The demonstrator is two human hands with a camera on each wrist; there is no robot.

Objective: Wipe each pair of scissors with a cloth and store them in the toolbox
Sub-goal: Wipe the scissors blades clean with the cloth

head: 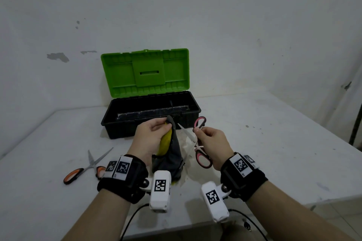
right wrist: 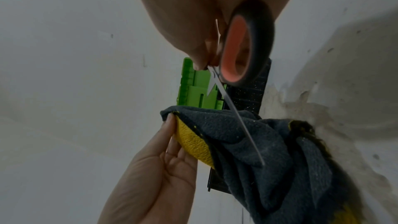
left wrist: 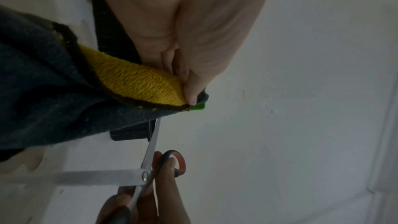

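Head view alone shows the bench (head: pixel 274 143), the open toolbox (head: pixel 150 115) w/ green lid up at the back, and a 2nd pair, the orange scissors (head: pixel 86 166), lying flat at left. Wrist views show the grips close up: left hand (left wrist: pixel 193 31) pinches the cloth (right wrist: pixel 247 134) corner, thumb on its yellow side; right hand (head: pixel 213 143) fingers clamped at the pivot of the pink scissors (head: pixel 199 143). Blades spread wide, one lying across the cloth's grey face, just right of the left grip; cloth hangs down to the bench
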